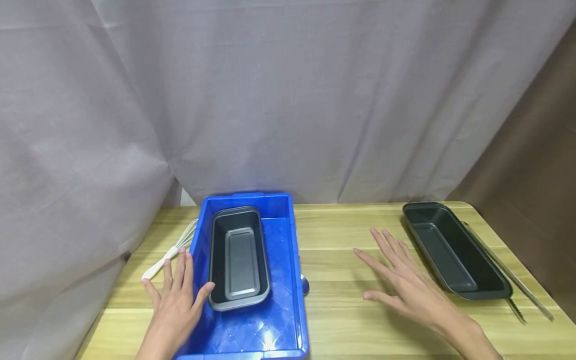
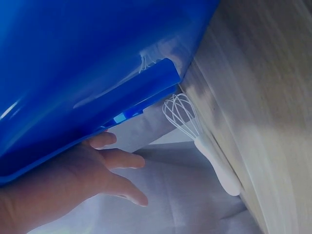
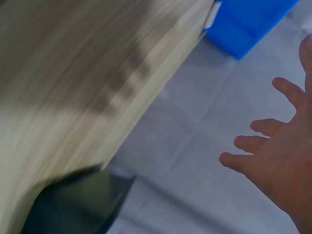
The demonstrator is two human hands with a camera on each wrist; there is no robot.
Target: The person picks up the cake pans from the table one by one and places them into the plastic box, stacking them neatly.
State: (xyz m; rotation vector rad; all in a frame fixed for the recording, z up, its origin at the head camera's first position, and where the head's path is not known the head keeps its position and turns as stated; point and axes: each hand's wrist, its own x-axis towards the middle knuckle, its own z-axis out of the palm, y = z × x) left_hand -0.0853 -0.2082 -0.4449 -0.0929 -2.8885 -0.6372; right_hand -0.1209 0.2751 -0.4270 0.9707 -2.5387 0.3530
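A blue plastic bin holds a dark loaf pan on its left side. My left hand is at the bin's left rim with fingers extended; its thumb tip is near the pan's edge, contact unclear. Just beyond its fingertips, a whisk with a white handle lies on the table; the left wrist view shows the whisk apart from the hand. Over the wooden table, my right hand is spread, holding nothing. Right of it stands a second dark loaf pan.
A long metal tool, possibly tongs, lies along and partly under the right pan, one serrated end showing. Against the bin's right side is a small dark blue object, mostly hidden. Grey curtain hangs behind the table.
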